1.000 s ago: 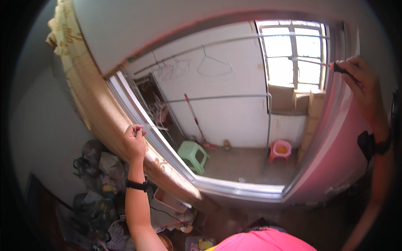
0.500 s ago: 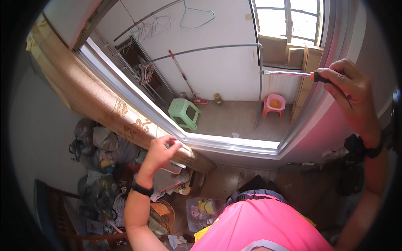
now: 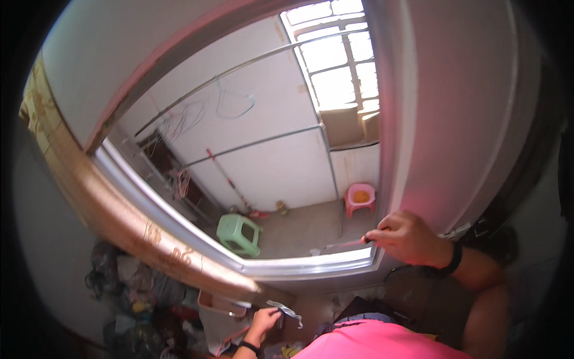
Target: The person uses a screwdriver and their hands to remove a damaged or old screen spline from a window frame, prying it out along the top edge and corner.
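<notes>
My right hand [image 3: 403, 239] is closed around the handle of a screwdriver [image 3: 347, 244], dark and orange at the grip. Its slim shaft points left, just above the lower right corner of the window frame [image 3: 317, 263]. Low in the picture, my left hand [image 3: 262, 323] pinches a thin, silvery curved strip [image 3: 288, 312] whose exact kind I cannot make out. That hand is below the window, beside a pale bin-like container [image 3: 221, 305].
A patterned beige curtain [image 3: 161, 239] hangs along the left of the window. Past the opening stand a green stool [image 3: 238, 233] and a pink child's chair [image 3: 360, 196], with hangers [image 3: 236, 105] on a rail. Dark bags [image 3: 107, 263] crowd the lower left.
My right hand has come down and left with the screwdriver. The left hand has dropped from the window sill to below it, where the silvery strip now shows at its fingers. The view has tilted.
</notes>
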Demonstrator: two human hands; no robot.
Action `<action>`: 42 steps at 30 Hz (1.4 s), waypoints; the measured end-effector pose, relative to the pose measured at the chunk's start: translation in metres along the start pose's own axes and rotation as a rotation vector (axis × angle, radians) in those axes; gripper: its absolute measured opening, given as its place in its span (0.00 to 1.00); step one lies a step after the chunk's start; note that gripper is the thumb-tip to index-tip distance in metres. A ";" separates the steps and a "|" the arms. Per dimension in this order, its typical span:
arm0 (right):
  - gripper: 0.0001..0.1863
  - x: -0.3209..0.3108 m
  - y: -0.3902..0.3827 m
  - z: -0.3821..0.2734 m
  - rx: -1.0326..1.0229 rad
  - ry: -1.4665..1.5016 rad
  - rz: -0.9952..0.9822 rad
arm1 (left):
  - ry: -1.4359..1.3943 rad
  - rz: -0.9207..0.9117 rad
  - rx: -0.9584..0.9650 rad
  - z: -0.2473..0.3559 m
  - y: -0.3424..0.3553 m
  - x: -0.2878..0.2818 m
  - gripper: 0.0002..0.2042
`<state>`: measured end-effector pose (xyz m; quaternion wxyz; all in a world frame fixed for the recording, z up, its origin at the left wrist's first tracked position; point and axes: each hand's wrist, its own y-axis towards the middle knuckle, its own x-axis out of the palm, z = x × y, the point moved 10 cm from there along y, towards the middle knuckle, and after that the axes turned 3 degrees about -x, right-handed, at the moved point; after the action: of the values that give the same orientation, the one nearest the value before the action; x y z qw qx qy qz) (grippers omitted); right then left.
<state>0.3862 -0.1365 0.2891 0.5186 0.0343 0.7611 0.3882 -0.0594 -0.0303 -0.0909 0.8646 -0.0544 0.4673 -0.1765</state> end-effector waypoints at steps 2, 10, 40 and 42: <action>0.09 0.004 -0.015 0.003 0.067 0.039 0.009 | -0.088 -0.016 -0.126 -0.006 -0.001 -0.004 0.15; 0.12 0.002 -0.041 0.029 0.347 0.205 0.073 | -0.268 0.219 0.073 0.071 0.017 -0.085 0.16; 0.21 0.095 -0.069 -0.006 0.519 0.526 0.067 | -1.168 -0.142 0.381 0.346 0.002 -0.023 0.09; 0.18 0.131 -0.148 0.013 0.662 0.542 -0.189 | -1.194 -0.188 0.344 0.318 0.000 -0.027 0.04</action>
<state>0.3881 -0.1731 0.0949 0.2943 0.0258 0.9528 0.0693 0.1898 -0.0434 0.1078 0.9536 -0.0445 -0.1380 -0.2639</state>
